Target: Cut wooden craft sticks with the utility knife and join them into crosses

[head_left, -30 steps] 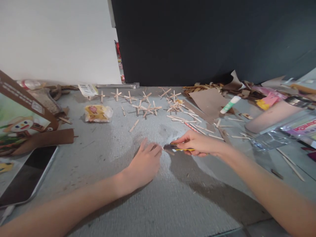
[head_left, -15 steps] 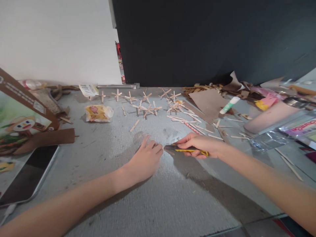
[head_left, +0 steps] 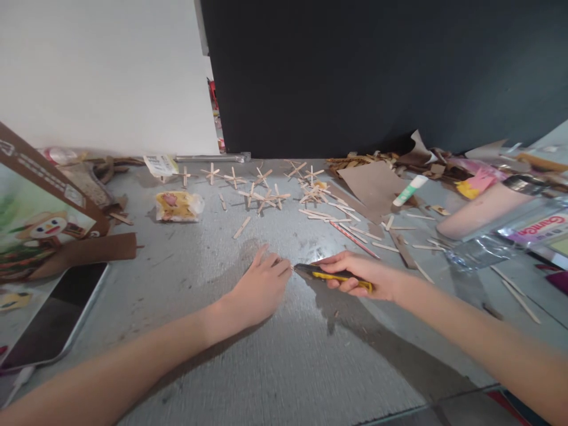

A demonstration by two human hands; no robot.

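My right hand (head_left: pixel 350 273) is wrapped round a yellow and black utility knife (head_left: pixel 328 275), its tip pointing left at my left fingertips. My left hand (head_left: pixel 262 285) rests on the grey tabletop, its thumb side raised and the fingertips pinched down. A tiny pale end of what looks like a wooden stick (head_left: pixel 292 268) shows between those fingertips and the knife tip; the rest is hidden. Beyond my hands stand several star-shaped pieces of crossed wooden sticks (head_left: pixel 266 200). Loose wooden sticks (head_left: pixel 317 214) and a red-and-white striped stick (head_left: pixel 354 239) lie beyond my right hand.
At left are a phone (head_left: pixel 55 316), a printed carton (head_left: pixel 42 219) and a small yellow packet (head_left: pixel 178 206). Cardboard (head_left: pixel 373 183), a glue stick (head_left: pixel 410 190), a pink bottle (head_left: pixel 483 210) and clear packaging (head_left: pixel 483 251) lie at right. A dark panel (head_left: pixel 377 77) rises behind.
My right hand has shifted slightly towards me and the knife's handle end has dipped. More of the striped stick now shows. My left hand has stayed nearly still.
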